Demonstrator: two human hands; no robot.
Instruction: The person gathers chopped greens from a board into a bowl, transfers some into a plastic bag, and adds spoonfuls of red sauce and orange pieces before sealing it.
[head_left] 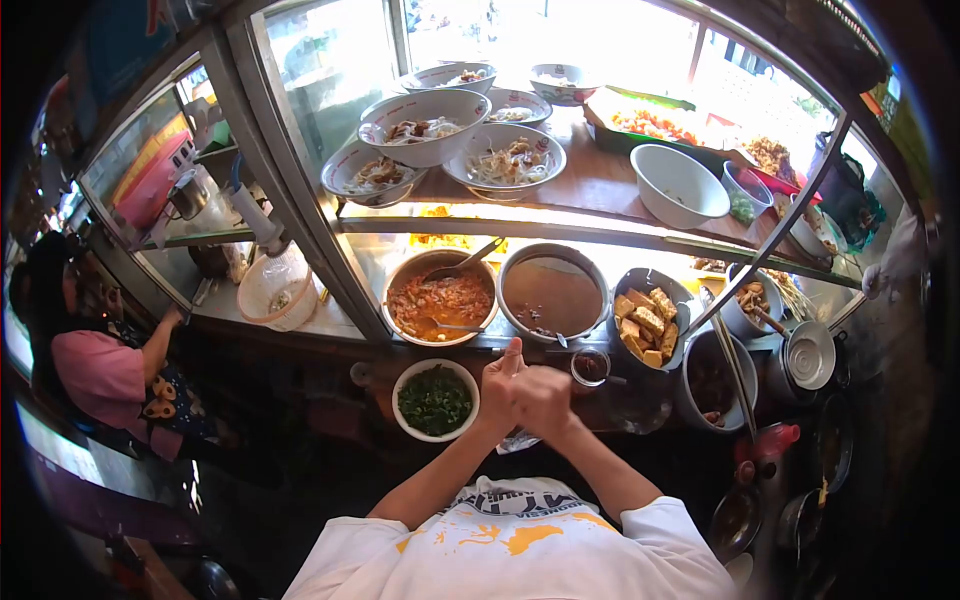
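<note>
My left hand (499, 386) and my right hand (543, 403) are closed and pressed together in front of my chest, the left thumb pointing up. Whatever lies between them is hidden by the fingers. Just below the hands a crinkled silvery piece (517, 440) shows. A white bowl of chopped greens (437, 400) stands close to the left hand. On the other side, near the right hand, is a small jar of dark sauce (590, 368). Behind the hands sit a pot of orange-red stew (440, 297) with ladles and a pot of brown sauce (553, 292).
On the glass case's upper shelf, bowls of noodles (508, 163) are stacked beside an empty white bowl (680, 185). Fried tofu blocks (648, 320) fill a basin at right, near a pot with long tongs (735, 365). A person in pink (105, 365) is at the left.
</note>
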